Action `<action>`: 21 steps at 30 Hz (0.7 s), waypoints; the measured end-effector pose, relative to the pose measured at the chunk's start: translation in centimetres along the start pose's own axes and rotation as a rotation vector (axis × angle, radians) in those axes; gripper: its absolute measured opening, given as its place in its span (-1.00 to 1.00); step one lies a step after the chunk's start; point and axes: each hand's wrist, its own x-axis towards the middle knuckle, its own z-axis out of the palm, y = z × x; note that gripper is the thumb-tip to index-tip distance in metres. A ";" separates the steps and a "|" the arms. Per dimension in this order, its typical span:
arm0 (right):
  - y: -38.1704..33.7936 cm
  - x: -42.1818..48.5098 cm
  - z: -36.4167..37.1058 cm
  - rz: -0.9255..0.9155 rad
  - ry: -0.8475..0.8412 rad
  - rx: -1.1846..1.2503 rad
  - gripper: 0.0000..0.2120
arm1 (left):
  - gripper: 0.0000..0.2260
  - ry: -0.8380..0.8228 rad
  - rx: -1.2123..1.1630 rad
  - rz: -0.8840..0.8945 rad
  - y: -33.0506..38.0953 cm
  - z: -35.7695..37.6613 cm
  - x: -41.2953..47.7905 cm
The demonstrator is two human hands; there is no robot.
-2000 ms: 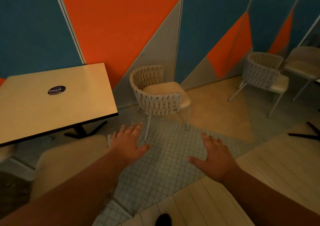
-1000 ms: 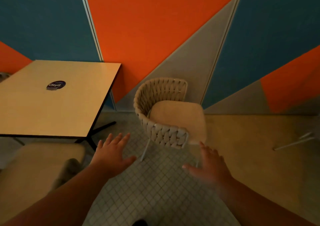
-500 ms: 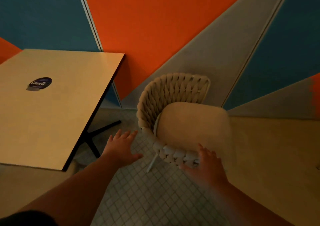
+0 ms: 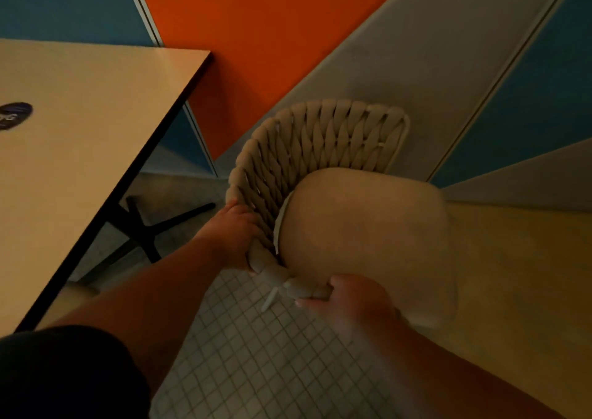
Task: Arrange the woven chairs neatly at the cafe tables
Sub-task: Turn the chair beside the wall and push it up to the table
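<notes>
Grip: left hand (image 4: 234,236), right hand (image 4: 349,296) both clamped on woven chair (image 4: 320,143) rim; table (image 4: 96,130) edge near (tiled floor (image 4: 256,354) underfoot).

dim, warm cast, underexposed overall. brightest area is the table top (image 4: 80,168) left of the grip, flat sheen. right hand (image 4: 352,300) and its forearm smeared by motion blur; left hand (image 4: 230,232) on the woven chair (image 4: 320,139) rim reads sharper. floor tiles (image 4: 256,354) below the grip soft and murky. sleeve (image 4: 64,377) below-left of the grip near black. wall seams (image 4: 499,66) above the grip splay outward, wide-angle stretch.
</notes>
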 end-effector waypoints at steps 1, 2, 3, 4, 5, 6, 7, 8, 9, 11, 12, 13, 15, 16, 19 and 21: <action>0.3 -0.2 0.0 -0.022 0.019 -0.004 -0.25 | -0.33 0.017 -0.024 -0.017 0.2 0.1 -0.3; 0.5 -0.4 -0.1 -0.043 0.026 -0.025 -0.29 | -0.34 0.027 -0.026 -0.035 0.6 0.0 -0.6; 0.9 -0.7 -0.3 -0.062 0.025 -0.053 -0.31 | -0.34 0.032 -0.020 -0.049 1.2 -0.2 -0.9; 1.5 -1.0 -0.5 -0.076 0.027 -0.080 -0.31 | -0.33 0.033 -0.018 -0.056 1.9 -0.3 -1.4; 2.3 -1.3 -0.5 -0.087 0.036 -0.113 -0.30 | -0.32 0.035 -0.028 -0.059 3.0 -0.4 -1.9; 3.3 -1.5 -0.7 -0.105 0.053 -0.153 -0.28 | -0.29 0.040 -0.047 -0.071 4.1 -0.3 -2.6; 4.4 -1.8 -0.8 -0.124 0.066 -0.190 -0.26 | -0.24 0.042 -0.068 -0.088 5.4 -0.3 -3.2; 5.3 -1.9 -1.1 -0.142 0.068 -0.222 -0.25 | -0.20 0.031 -0.094 -0.112 6.5 -0.2 -3.8; 6.3 -2.1 -1.4 -0.159 0.059 -0.246 -0.25 | -0.20 0.011 -0.117 -0.139 7.8 -0.1 -4.4; 7.9 -2.3 -2.1 -0.202 0.027 -0.284 -0.22 | -0.28 -0.009 -0.133 -0.187 10.2 0.0 -5.3; 8.6 -2.1 -2.5 -0.233 0.016 -0.302 -0.20 | -0.31 -0.014 -0.131 -0.210 11.3 0.0 -5.6; 9.4 -2.0 -2.9 -0.258 0.008 -0.325 -0.18 | -0.33 -0.021 -0.135 -0.236 12.5 -0.1 -5.8; 10.7 -1.6 -4.0 -0.286 -0.016 -0.378 -0.16 | -0.34 -0.027 -0.168 -0.295 14.9 -0.1 -6.3; 11.4 -1.3 -4.6 -0.299 -0.024 -0.394 -0.15 | -0.34 -0.027 -0.190 -0.323 16.1 -0.1 -6.5; 12.9 -0.5 -6.4 -0.353 -0.021 -0.454 -0.08 | -0.39 -0.030 -0.247 -0.376 19.1 0.3 -6.9; 13.5 0.1 -7.3 -0.402 -0.004 -0.503 -0.06 | -0.43 -0.011 -0.274 -0.381 20.2 0.6 -7.0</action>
